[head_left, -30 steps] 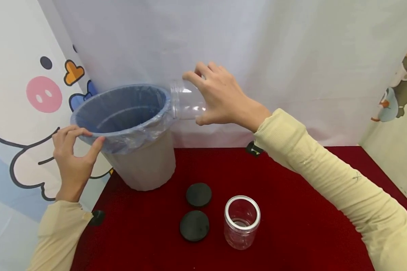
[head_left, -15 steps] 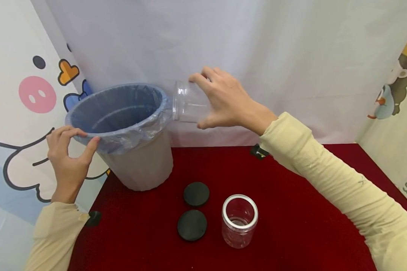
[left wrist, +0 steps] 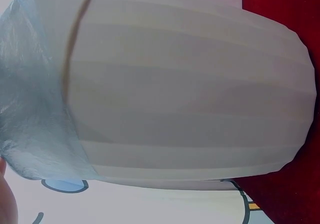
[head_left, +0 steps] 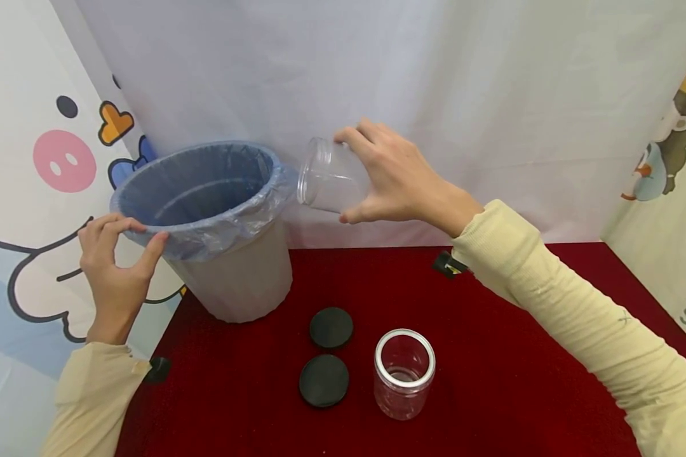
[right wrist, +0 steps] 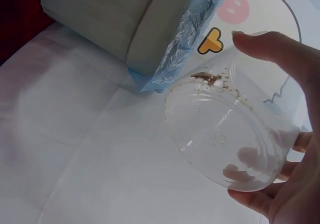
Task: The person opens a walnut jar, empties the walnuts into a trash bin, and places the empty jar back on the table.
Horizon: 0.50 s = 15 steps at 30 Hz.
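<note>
My right hand point(head_left: 397, 174) grips a clear plastic jar point(head_left: 334, 181) in the air, just right of the trash bin point(head_left: 237, 279). The jar lies tilted on its side, its threaded mouth towards the bin and angled a little downward. In the right wrist view, brown specks cling inside the jar point(right wrist: 225, 129) on one side, and the fingers and thumb span it. At the bin's left edge my left hand point(head_left: 114, 273) pinches the rim, where a blue plastic liner point(head_left: 223, 235) folds over the outside. Only a sliver of this hand shows in the left wrist view.
A second clear jar point(head_left: 403, 403) with a white ring around its mouth stands upright on the red cloth point(head_left: 491, 381). Two dark round lids point(head_left: 331, 327) lie left of it, one in front of the other. A white curtain point(head_left: 491, 95) hangs behind.
My right hand has drawn the jar rightward and slightly down, away from the bin's rim, and its mouth has tipped further downward. The left hand keeps its hold on the rim.
</note>
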Each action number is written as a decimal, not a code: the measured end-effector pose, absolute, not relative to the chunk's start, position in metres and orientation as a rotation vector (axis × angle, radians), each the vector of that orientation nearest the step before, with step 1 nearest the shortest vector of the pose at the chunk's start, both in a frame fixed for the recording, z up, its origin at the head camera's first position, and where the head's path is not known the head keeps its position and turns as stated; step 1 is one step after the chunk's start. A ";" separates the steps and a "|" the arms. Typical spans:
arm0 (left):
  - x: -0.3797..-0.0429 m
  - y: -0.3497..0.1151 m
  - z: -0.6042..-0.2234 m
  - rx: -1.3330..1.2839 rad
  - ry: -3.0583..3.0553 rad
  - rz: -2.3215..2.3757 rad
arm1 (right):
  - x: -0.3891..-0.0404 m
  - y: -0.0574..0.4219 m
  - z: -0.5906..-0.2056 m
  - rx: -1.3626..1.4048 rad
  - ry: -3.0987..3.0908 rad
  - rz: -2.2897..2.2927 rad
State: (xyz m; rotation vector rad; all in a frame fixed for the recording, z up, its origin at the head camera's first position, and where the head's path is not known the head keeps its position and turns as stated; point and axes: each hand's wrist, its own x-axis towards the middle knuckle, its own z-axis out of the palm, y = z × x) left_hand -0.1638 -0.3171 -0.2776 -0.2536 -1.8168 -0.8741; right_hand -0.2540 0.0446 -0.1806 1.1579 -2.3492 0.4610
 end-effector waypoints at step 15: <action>-0.166 -0.318 -0.279 -0.252 -1.809 -0.868 | -0.249 0.055 -0.193 1.132 -2.385 0.566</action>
